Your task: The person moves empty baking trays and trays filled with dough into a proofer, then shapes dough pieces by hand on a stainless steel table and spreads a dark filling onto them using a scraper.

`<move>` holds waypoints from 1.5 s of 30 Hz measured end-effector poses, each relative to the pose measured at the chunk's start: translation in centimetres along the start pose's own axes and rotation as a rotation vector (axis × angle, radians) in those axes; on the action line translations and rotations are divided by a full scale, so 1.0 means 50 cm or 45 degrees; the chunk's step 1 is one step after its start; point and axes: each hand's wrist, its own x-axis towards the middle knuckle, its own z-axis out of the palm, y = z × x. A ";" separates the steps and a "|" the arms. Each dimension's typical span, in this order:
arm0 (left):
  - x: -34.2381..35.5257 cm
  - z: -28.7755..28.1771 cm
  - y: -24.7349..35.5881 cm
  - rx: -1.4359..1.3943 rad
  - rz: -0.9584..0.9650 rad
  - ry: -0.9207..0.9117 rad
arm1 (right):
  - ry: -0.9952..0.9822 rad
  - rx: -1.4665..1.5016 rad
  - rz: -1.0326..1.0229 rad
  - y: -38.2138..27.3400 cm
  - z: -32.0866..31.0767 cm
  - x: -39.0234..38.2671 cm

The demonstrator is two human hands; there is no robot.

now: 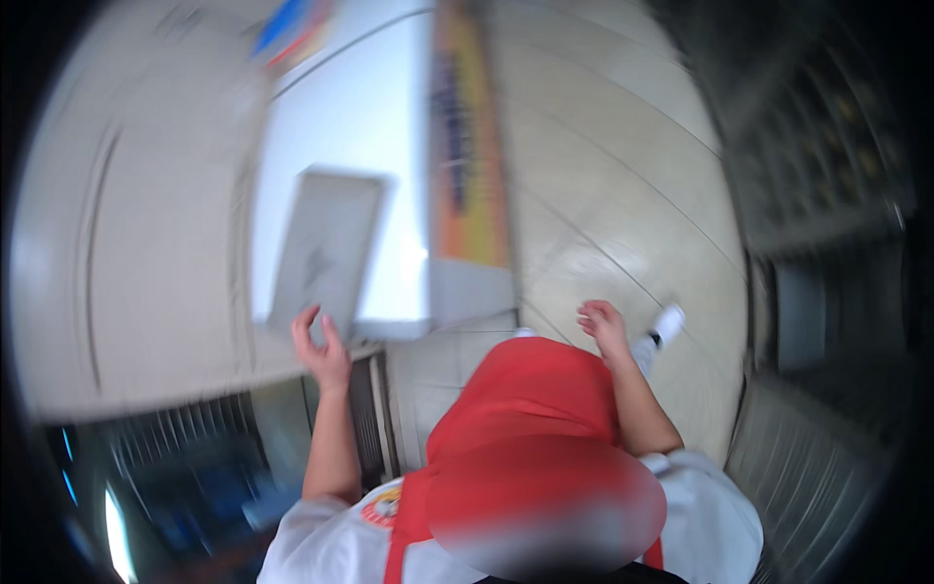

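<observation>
At the bottom of the frame, nearest, are a white shirt [708,516] and a red apron [525,399] with a round badge [382,506] near the left strap. A smeared red oval [545,477] covers part of the apron; what it is cannot be told.

Left of the bottom middle, the left hand [323,355] reaches up with thumb and fingers spread apart. The fingertips overlap the lower end of a flat grey slab [331,238]; whether they touch it cannot be told through the blur. The right hand [605,329], right of centre, hangs over the floor with its fingers loosely bent and parted. A white shoe [668,323] shows just beyond it.

The slab lies tilted on the white top [399,165] of a long box-shaped unit, left of the upper middle. The unit's right side has an orange and yellow panel [472,146]. A pale table [165,214] fills the left, above a dark, blurred space at the lower left.

Pale floor tiles [593,146] stretch up the right of centre, to dark racks [827,136] at the upper right. A blue and red patch [289,34] sits at the top, left of the middle.
</observation>
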 end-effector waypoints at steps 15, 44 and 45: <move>-0.151 -0.061 -0.442 -1.640 -1.459 -0.210 | -0.509 -0.180 -0.001 -0.174 0.710 -0.098; 0.040 -0.152 -0.086 -1.611 -0.904 -0.582 | -0.733 0.784 -0.068 -0.223 0.486 -0.311; 0.054 -0.105 -0.046 -1.656 -0.957 -0.651 | -0.631 0.905 -0.128 -0.216 0.430 -0.332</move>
